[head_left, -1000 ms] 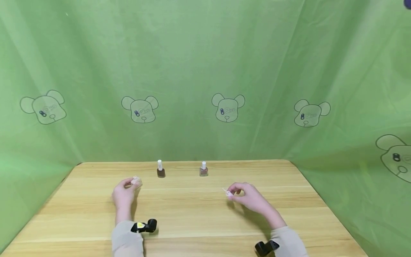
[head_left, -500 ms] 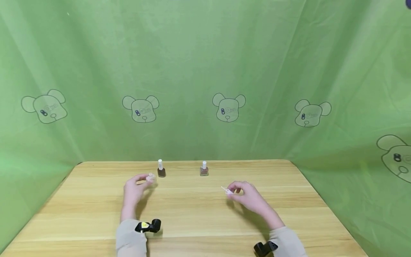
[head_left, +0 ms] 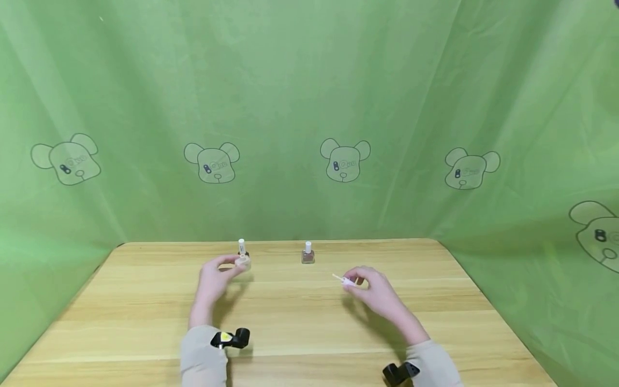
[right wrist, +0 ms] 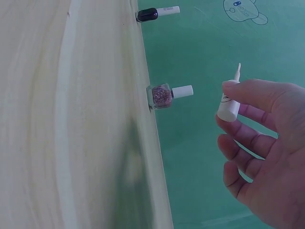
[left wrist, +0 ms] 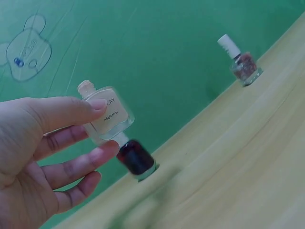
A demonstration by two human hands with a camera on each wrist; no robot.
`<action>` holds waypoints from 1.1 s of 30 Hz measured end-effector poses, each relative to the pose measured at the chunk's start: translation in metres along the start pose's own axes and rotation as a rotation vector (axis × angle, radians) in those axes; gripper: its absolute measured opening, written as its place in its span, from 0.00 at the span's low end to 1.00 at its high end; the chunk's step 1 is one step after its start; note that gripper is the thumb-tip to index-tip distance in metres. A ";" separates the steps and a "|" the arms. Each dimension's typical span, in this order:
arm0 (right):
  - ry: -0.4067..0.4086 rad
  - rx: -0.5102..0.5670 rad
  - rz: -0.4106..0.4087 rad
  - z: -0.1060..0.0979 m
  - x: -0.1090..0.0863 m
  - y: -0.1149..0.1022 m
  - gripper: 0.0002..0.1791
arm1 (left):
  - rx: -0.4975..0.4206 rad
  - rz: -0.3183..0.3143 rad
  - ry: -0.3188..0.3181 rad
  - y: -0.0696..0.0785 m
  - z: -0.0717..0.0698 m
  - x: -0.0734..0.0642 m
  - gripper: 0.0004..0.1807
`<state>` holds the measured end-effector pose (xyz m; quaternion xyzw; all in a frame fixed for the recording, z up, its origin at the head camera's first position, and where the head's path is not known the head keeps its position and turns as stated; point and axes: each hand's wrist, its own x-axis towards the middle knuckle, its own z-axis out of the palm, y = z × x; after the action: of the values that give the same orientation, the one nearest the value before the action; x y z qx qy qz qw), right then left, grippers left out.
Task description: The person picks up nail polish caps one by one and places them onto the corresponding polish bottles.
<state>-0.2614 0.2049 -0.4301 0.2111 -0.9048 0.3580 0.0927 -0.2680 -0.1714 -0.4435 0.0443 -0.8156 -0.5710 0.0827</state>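
Observation:
My left hand (head_left: 215, 279) pinches an uncapped nail polish bottle (left wrist: 110, 114), pale and squarish with a bare threaded neck, between thumb and fingers. In the head view it overlaps the dark nail polish bottle (left wrist: 136, 157) standing behind it. My right hand (head_left: 376, 291) holds a white brush cap (right wrist: 228, 106) between thumb and fingertips. Its thin brush (right wrist: 238, 71) sticks out, pointing left in the head view. A glittery pink-brown nail polish bottle (head_left: 308, 257) with a white cap stands upright near the table's far edge, between and beyond the hands.
The wooden table (head_left: 290, 322) ends at a green curtain (head_left: 275, 107) printed with bear heads, which also hangs along both sides. A black wrist camera (head_left: 231, 338) sits on the left sleeve, another camera (head_left: 400, 373) on the right.
My left hand has moved right with the pale bottle, up in front of the dark bottle. My right hand has barely shifted, and the brush now points more to the left.

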 end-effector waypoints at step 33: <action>0.125 0.000 -0.010 -0.021 0.001 -0.011 0.11 | 0.001 0.257 -0.251 0.052 0.080 -0.006 0.17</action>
<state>-0.2567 0.2120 -0.4080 0.1927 -0.8962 0.3701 0.1509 -0.2758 -0.0788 -0.4217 -0.1318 -0.8188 -0.5564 0.0522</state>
